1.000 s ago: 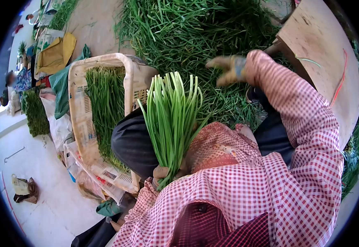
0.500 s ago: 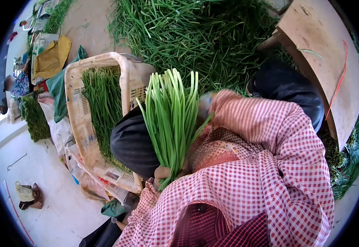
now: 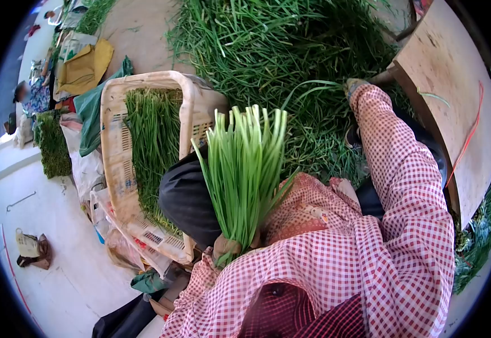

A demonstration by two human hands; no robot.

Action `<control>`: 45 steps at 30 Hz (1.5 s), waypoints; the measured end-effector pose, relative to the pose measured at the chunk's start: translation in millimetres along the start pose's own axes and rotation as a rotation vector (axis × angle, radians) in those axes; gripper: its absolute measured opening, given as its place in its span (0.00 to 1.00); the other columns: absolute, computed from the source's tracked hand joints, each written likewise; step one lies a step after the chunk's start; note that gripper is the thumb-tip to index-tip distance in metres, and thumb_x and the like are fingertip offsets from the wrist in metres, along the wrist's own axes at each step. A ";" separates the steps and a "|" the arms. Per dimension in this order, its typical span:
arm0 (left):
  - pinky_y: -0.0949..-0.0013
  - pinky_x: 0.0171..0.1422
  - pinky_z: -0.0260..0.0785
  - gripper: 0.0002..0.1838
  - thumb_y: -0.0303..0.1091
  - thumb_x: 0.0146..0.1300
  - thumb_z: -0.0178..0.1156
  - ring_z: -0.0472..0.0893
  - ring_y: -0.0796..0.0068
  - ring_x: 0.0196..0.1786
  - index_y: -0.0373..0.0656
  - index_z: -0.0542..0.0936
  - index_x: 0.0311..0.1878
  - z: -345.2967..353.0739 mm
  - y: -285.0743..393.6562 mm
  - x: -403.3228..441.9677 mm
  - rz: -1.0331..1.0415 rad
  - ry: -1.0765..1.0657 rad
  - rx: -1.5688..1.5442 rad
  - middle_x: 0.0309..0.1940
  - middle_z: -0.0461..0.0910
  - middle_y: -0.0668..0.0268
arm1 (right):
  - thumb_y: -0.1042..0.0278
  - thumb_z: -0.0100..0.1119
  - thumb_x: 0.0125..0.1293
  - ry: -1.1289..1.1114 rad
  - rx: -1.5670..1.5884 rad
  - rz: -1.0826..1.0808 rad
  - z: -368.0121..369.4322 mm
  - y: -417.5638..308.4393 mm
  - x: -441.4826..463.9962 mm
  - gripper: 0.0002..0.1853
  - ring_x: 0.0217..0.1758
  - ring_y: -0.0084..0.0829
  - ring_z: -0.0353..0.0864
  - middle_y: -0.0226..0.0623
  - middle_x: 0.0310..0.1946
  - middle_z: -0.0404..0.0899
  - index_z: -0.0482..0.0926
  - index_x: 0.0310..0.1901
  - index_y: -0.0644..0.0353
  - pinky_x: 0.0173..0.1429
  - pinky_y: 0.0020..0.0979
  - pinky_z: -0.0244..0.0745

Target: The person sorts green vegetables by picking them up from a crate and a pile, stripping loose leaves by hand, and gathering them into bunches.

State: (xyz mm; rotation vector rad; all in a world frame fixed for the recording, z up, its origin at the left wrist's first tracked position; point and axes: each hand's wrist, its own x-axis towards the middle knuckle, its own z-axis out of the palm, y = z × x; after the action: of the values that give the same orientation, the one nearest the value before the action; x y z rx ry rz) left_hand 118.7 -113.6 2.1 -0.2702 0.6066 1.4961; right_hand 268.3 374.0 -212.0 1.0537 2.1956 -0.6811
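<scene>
Stalk bunch, one, in left grip

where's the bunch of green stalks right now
In the head view, the bunch of green stalks is at the centre, gripped near its lower end by the left hand, just right of the dark-trousered left knee and plastic crate.

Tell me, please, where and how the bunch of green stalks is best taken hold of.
The bunch is probably best gripped at its narrow end, from the shirt side, where the left hand holds it: the stalks gather there, while the pale ends spread apart.
</scene>
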 end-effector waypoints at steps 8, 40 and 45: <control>0.63 0.57 0.69 0.36 0.30 0.48 0.73 0.76 0.68 0.54 0.37 0.70 0.62 66.5 32.4 0.1 0.014 0.152 0.713 0.55 0.76 0.60 | 0.47 0.49 0.69 -0.182 0.751 -0.420 -45.3 -121.4 -118.4 0.26 0.58 0.42 0.74 0.48 0.53 0.76 0.71 0.59 0.58 0.60 0.43 0.70; 0.66 0.69 0.60 0.48 0.26 0.44 0.74 0.70 0.69 0.62 0.36 0.57 0.69 99.4 8.8 63.1 -0.399 -0.104 1.116 0.60 0.70 0.60 | 0.41 0.47 0.69 -0.241 1.762 -0.547 -52.3 -121.2 -208.4 0.31 0.57 0.35 0.75 0.44 0.54 0.76 0.69 0.61 0.60 0.57 0.37 0.75; 0.65 0.65 0.65 0.44 0.26 0.47 0.72 0.72 0.69 0.59 0.38 0.61 0.68 93.6 -2.7 49.2 -0.185 0.163 0.977 0.59 0.72 0.61 | 0.35 0.62 0.55 0.131 1.022 -0.918 -94.7 -91.1 -235.9 0.42 0.63 0.41 0.69 0.47 0.58 0.71 0.67 0.63 0.61 0.68 0.40 0.63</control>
State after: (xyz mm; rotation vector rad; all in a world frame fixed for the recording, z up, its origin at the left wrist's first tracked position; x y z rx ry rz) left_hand 139.1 -22.9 52.6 0.3085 1.3226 0.8665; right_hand 284.8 268.0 35.8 0.3856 2.3865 -2.3468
